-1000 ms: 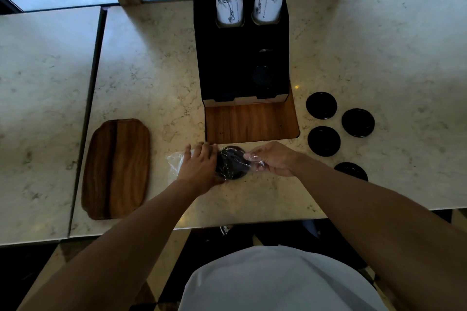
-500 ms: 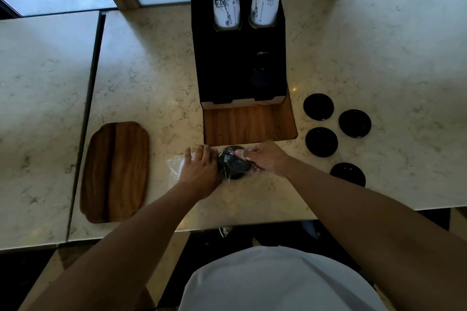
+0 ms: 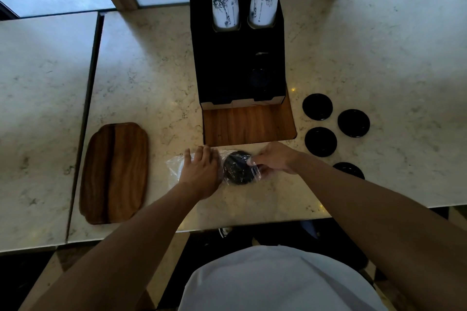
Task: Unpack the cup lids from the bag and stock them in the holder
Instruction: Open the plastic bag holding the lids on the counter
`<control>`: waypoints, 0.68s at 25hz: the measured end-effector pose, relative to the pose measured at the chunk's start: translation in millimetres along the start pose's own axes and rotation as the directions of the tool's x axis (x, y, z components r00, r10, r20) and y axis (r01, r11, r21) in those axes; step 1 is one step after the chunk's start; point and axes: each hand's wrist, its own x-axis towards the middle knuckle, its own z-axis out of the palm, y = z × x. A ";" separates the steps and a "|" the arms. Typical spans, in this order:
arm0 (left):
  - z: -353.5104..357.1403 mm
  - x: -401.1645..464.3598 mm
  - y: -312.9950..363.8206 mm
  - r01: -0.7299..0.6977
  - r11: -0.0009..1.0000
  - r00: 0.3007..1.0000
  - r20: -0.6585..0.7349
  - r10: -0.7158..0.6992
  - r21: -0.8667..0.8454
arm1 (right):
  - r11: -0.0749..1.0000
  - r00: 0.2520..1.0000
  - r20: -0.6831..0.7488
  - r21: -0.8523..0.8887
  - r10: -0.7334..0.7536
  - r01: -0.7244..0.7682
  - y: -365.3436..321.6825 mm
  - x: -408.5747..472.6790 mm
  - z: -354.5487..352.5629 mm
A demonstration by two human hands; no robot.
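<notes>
- Near edge of the counter, middle: clear bag lying flat with a dark stack of lids inside, at its right end.
- Left hand: palm down, fingers spread and flat, pinning the bag; not closed around anything.
- Right hand: fingertips pinched at the bag's right end, right by the stack. Can't tell if it has only film or a lid too.
- Risk: film is slippery, so a pull could drag the whole stack out and scatter lids off the near edge.
- Risk: if the left hand lets up, the bag slides along with the pull and nothing comes out.
- Right side: four loose lids lying flat, one partly behind the right forearm; easy to knock.
- Far edge, middle: black holder with two cup stacks in it, well apart from the bag. Its lid slots are too dark to read.
</notes>
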 end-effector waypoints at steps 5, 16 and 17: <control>-1.2 0.2 0.1 0.002 1.000 1.000 -0.002 -0.002 -0.024 | 0.998 0.998 0.034 0.006 -0.061 0.061 1.7 -6.1 -6.6; -3.8 -0.2 -6.4 -0.018 0.998 1.000 0.007 0.019 -0.057 | 0.986 0.991 -0.110 0.144 -0.070 0.085 20.9 -10.7 -68.3; -4.4 0.1 -6.6 -0.017 0.998 1.000 -0.001 0.017 -0.058 | 0.981 0.990 -0.126 0.170 -0.069 0.090 21.3 -11.1 -75.1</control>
